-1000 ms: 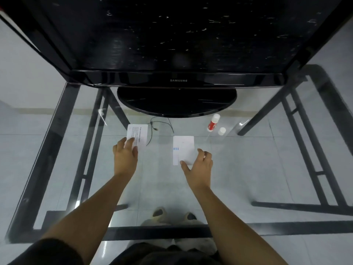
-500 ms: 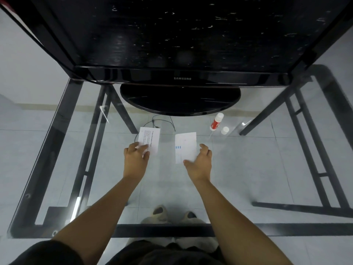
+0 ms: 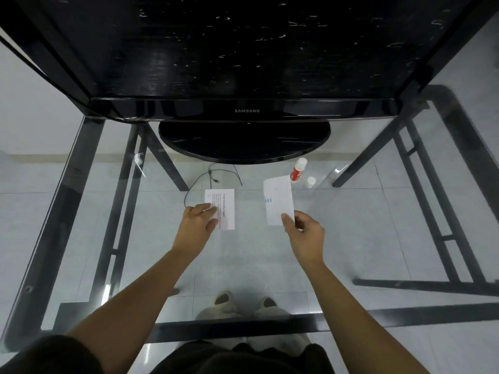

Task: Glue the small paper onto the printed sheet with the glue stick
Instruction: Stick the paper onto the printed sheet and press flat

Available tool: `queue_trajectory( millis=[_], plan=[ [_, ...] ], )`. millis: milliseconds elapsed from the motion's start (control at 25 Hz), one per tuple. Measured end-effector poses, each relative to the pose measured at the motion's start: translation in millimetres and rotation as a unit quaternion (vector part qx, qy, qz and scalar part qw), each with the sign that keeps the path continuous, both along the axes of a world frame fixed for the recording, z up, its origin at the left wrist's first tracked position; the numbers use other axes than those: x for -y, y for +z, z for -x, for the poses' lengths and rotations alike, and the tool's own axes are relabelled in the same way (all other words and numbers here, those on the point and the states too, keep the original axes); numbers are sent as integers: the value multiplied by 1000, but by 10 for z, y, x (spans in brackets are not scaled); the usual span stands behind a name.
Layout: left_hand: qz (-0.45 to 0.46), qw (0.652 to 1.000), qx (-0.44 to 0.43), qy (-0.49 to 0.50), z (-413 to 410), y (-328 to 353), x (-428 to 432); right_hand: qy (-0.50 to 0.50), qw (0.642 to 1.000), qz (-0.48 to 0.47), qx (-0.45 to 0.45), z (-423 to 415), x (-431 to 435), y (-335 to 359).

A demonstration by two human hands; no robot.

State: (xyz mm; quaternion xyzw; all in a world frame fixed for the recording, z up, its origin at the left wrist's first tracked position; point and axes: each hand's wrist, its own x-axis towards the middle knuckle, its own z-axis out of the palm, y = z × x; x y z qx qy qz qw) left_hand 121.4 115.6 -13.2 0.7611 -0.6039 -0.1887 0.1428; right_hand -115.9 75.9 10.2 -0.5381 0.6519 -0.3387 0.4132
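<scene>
Glass table [image 3: 67, 238] over pale floor tiles [image 3: 351, 225] bears a black monitor [image 3: 244, 76].

Bare glass table [image 3: 351, 238] lies open between papers; monitor base [image 3: 244, 141] and glue stick [image 3: 297, 170] block the far side

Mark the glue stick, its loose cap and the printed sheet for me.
glue stick [image 3: 297, 171]: head view, on its red label.
cap [image 3: 310, 181]: head view, on its white side, standing right of the stick.
printed sheet [image 3: 226, 209]: head view, on its text lines, right of the left hand's fingers.
</scene>
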Motion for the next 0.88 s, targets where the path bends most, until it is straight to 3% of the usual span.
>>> queue_trajectory(
  millis=[160,720,880],
  plan=[
    [11,999,-23,-32,279,-7,124,-27,997,67,-20,125,-20,50],
    [12,999,-26,-21,769,-95,264,-14,994,95,-44,201,-17,118],
    [88,991,-101,26,760,94,306,12,989,126,-73,171,-3,165]
  ],
)
